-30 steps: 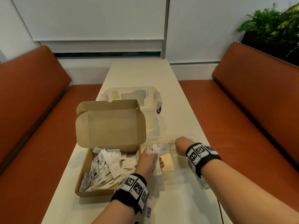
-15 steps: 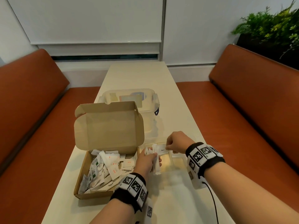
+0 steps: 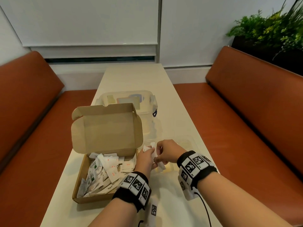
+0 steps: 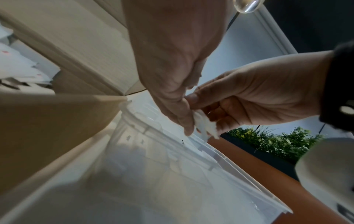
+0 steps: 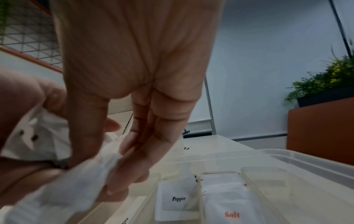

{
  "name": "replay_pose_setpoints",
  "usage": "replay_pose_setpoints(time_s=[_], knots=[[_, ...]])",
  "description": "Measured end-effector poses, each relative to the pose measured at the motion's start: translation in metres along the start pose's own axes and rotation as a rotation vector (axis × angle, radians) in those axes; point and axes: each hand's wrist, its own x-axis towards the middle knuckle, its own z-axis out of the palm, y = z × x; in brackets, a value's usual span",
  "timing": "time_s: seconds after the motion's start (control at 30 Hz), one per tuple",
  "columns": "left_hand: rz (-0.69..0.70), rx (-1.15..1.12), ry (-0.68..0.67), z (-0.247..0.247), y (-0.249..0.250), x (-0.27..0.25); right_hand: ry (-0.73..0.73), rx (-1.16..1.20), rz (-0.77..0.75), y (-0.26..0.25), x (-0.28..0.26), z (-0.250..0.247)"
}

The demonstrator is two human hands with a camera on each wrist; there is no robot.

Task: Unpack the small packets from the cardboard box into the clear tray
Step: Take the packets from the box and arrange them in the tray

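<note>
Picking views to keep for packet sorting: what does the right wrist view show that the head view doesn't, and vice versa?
Right wrist only: printed labels inside the clear tray, a Pepper packet and a Salt packet lying in neighbouring compartments.

Head only: the open cardboard box with its heap of packets, the lidded clear tub behind it, both wristbands.

Both: the left hand gripping a bunch of white packets over the tray, the right hand pinching at that bunch.
</note>
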Motion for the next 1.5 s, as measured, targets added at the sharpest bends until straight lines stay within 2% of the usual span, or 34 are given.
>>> replay_pose_setpoints(time_s=[0.33, 0.57, 0.9, 1.13, 1.37, 1.5], knots=[[0.081, 0.083, -0.002, -0.018, -0.004, -0.002, 0.006, 0.272, 0.047, -0.001, -0.004, -0.004], [0.087, 0.072, 0.045, -0.033, -0.001, -0.006, 0.082, 0.317, 0.059, -0.001, 0.001, 0.001], [0.142, 0.128, 0.147, -0.055, 0.003, -0.007, 0.116, 0.077, 0.170, -0.012, 0.025, 0.034], [0.148, 0.125, 0.129, -0.063, 0.004, -0.009, 0.163, -0.030, 0.167, -0.019, 0.032, 0.054], [0.149, 0.140, 0.113, -0.065, 0.002, -0.006, 0.051, -0.051, 0.202, -0.018, 0.039, 0.055], [0.140, 0.157, 0.121, -0.063, 0.002, -0.004, 0.048, -0.047, 0.221, -0.014, 0.038, 0.058]])
